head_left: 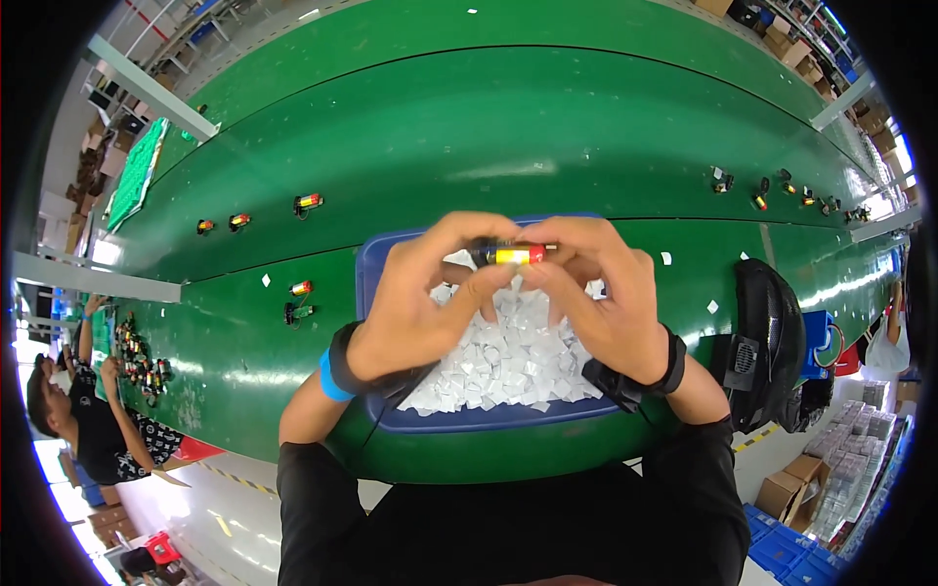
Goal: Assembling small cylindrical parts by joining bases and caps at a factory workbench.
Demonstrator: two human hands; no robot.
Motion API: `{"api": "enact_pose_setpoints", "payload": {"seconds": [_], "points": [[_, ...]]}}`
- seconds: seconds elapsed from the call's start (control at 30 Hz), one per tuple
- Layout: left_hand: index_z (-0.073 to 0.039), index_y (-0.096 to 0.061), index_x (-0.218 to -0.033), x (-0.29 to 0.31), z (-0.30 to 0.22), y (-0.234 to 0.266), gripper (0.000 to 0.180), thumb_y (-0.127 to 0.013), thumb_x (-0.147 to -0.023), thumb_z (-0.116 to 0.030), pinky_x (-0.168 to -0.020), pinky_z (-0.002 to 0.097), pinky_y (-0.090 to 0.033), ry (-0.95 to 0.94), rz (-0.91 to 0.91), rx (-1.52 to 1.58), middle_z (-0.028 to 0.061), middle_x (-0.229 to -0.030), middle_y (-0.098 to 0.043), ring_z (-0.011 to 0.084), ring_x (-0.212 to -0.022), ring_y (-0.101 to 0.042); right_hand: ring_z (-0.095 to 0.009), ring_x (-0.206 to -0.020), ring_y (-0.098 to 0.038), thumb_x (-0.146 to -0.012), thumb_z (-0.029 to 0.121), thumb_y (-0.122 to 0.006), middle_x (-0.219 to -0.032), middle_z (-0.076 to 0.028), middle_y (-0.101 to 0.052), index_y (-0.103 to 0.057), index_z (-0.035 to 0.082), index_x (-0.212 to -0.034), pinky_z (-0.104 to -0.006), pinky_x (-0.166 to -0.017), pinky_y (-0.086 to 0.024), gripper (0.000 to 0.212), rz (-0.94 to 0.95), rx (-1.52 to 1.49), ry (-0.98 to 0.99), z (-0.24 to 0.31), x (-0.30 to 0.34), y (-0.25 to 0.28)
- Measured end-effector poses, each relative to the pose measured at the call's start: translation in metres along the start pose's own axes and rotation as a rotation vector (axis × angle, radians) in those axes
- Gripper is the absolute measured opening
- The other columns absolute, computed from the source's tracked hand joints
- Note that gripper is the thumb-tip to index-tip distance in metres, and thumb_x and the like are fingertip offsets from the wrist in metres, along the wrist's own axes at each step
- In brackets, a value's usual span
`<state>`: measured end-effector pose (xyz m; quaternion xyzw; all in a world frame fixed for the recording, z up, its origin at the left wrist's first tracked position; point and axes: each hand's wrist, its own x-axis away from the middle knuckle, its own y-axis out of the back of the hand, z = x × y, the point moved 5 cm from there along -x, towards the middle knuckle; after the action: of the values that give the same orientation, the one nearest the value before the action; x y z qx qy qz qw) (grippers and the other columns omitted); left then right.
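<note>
Above a blue bin [479,424] heaped with small white paper-like pieces [518,356], both my hands meet on a small cylinder [516,256] in black, yellow and red. My left hand [420,293] grips its black end between thumb and fingers. The red end is pinched by my right hand [608,293], near a small tip sticking out. The cylinder lies about level, its yellow band facing me. Black straps circle both wrists, and a blue band is on my left one. Some fingertips are hidden behind the cylinder.
Similar cylinders [308,202] lie spaced on the green table [547,127] at left, with more [760,201] at far right. A black shell-like case [767,342] stands right of the bin. At far left, a person [103,420] reaches over a pile of parts [142,361].
</note>
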<state>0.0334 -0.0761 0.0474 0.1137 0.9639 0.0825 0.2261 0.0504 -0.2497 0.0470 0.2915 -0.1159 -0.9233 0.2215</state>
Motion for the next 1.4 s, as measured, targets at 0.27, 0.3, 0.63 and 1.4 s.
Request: {"api": "enact_pose_setpoints", "payload": {"seconds": [0.27,0.3,0.63,1.4], "points": [[0.001,-0.064,-0.115,-0.017,0.041,0.019,0.024,-0.069,-0.097,-0.012,-0.048,0.0229,-0.050,0.475,0.090,0.327,0.0079,-0.099,-0.066,0.0095,-0.072,-0.060,-0.008,-0.071,-0.068,-0.089,0.001,-0.072,-0.098,-0.004,-0.073,-0.056,0.006,-0.134,-0.0209,-0.052,-0.049,0.048,0.181,0.147,-0.113,-0.013,-0.012,0.003],[0.001,-0.065,-0.115,-0.021,0.047,0.032,0.026,-0.070,-0.096,-0.015,-0.047,0.0222,-0.047,0.496,0.049,0.196,0.0062,-0.095,-0.066,0.0082,-0.070,-0.059,-0.009,-0.072,-0.068,-0.090,0.003,-0.072,-0.099,-0.003,-0.073,-0.057,0.005,-0.133,-0.0214,-0.052,-0.048,0.046,0.154,0.120,-0.140,-0.020,-0.014,0.008],[0.000,-0.062,-0.125,-0.017,0.179,0.161,0.047,-0.066,-0.098,-0.038,-0.046,0.0221,-0.041,0.638,-0.235,-0.401,0.0050,-0.108,-0.068,0.0081,-0.067,-0.056,-0.044,-0.107,-0.063,-0.085,0.039,-0.075,-0.125,-0.023,-0.063,-0.058,0.009,-0.128,-0.0551,-0.094,-0.050,0.055,-0.542,1.563,-0.724,-0.256,0.019,0.282],[0.004,-0.049,-0.131,0.002,0.037,-0.005,0.050,-0.035,-0.111,-0.040,-0.056,0.0257,-0.054,0.442,0.094,0.273,0.0128,-0.104,-0.066,0.0162,-0.079,-0.066,-0.007,-0.082,-0.061,-0.100,0.009,-0.063,-0.092,-0.002,-0.067,-0.065,-0.001,-0.106,-0.0207,-0.063,-0.048,0.012,-0.004,-0.077,-0.438,-0.020,-0.021,-0.011]]}}
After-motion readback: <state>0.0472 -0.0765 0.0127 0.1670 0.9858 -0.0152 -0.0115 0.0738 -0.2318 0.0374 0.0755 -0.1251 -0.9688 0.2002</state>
